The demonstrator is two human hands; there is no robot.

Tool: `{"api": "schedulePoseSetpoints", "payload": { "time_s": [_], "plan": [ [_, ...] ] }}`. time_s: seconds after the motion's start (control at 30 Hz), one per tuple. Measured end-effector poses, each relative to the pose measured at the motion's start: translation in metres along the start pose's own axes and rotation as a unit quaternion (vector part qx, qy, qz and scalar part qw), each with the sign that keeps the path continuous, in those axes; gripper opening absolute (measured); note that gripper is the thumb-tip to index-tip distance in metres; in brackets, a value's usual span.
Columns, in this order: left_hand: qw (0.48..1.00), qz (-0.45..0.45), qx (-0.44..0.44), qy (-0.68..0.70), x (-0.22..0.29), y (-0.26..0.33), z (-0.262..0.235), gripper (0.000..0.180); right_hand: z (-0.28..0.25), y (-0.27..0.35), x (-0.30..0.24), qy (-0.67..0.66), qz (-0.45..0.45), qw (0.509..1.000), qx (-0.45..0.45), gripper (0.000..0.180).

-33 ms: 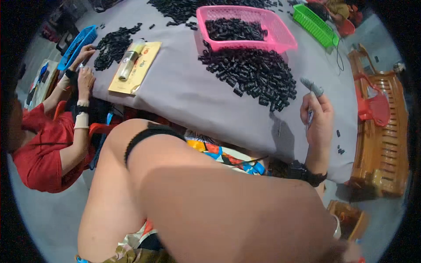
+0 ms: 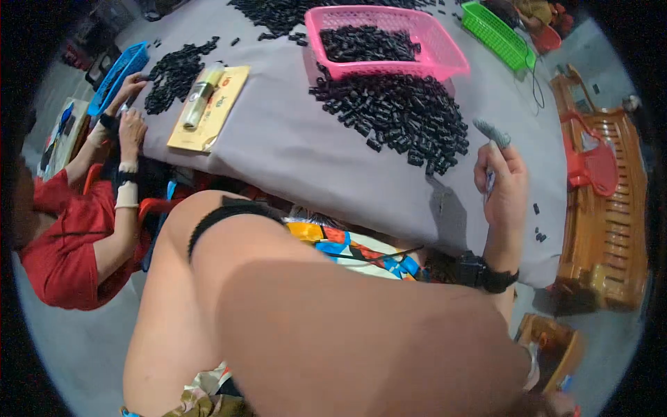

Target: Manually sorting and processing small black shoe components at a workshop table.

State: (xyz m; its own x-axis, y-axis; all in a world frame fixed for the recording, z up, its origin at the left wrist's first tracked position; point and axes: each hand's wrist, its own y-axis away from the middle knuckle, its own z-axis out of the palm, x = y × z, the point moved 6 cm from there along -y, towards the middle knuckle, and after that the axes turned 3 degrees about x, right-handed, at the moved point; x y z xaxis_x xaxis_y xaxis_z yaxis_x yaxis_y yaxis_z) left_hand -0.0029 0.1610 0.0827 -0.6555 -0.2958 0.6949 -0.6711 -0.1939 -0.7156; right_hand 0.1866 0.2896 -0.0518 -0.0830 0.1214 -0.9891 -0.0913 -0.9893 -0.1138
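Observation:
My right hand (image 2: 506,191) is raised over the table's near right edge, its fingers curled and closed on something small and pale, mostly hidden. A ribbed grey cover (image 2: 491,133) sits on one fingertip. Around that wrist is a black strap with a boxy device (image 2: 476,271). My left arm (image 2: 347,326) crosses the foreground, with a black band (image 2: 233,208) around it. The left hand runs off into the dark, blurred lower right, where its fingers cannot be made out. Closest to my right hand lies a heap of small black plastic parts (image 2: 399,115).
A pink basket (image 2: 385,71) with black parts stands behind the heap. Left are a yellow envelope (image 2: 226,104), a bottle (image 2: 199,104), more parts and a blue basket (image 2: 114,83), beside a red-shirted co-worker (image 2: 76,243). A green basket (image 2: 497,35) and wooden bench (image 2: 604,229) are right.
The view has shifted slightly, so the table's things sit a little further left. My right hand keeps its pose, and my left arm lies slightly lower in the picture.

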Motion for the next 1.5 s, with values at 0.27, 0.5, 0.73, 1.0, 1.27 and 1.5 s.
{"api": "schedulePoseSetpoints", "payload": {
  "time_s": [0.27, 0.5, 0.73, 1.0, 1.27, 1.5],
  "plan": [
    [0.976, -0.055, -0.093, -0.192, -0.029, 0.004, -0.027, 0.032, -0.002, -0.036, 0.017, 0.029, 0.021, 0.998, -0.041, 0.025],
    [0.894, -0.109, -0.155, -0.406, -0.065, -0.012, -0.058, 0.04, -0.031, -0.033, 0.035, 0.094, 0.091, 0.991, -0.013, 0.031],
    [0.786, -0.222, 0.07, -0.573, -0.133, 0.027, -0.173, 0.017, -0.045, -0.036, 0.059, 0.172, 0.18, 0.968, -0.044, 0.03],
    [0.687, -0.321, 0.011, -0.652, -0.2, 0.053, -0.212, 0.014, -0.002, -0.077, 0.072, 0.174, 0.147, 0.97, -0.081, 0.029],
    [0.712, -0.3, 0.051, -0.632, -0.193, 0.056, -0.216, 0.015, 0.016, -0.101, 0.067, 0.041, 0.085, 0.994, -0.047, 0.027],
    [0.789, -0.327, 0.471, 0.222, -0.209, 0.093, -0.209, 0.022, 0.04, -0.078, 0.043, -0.035, 0.071, 0.984, -0.159, 0.05]
  ]
}}
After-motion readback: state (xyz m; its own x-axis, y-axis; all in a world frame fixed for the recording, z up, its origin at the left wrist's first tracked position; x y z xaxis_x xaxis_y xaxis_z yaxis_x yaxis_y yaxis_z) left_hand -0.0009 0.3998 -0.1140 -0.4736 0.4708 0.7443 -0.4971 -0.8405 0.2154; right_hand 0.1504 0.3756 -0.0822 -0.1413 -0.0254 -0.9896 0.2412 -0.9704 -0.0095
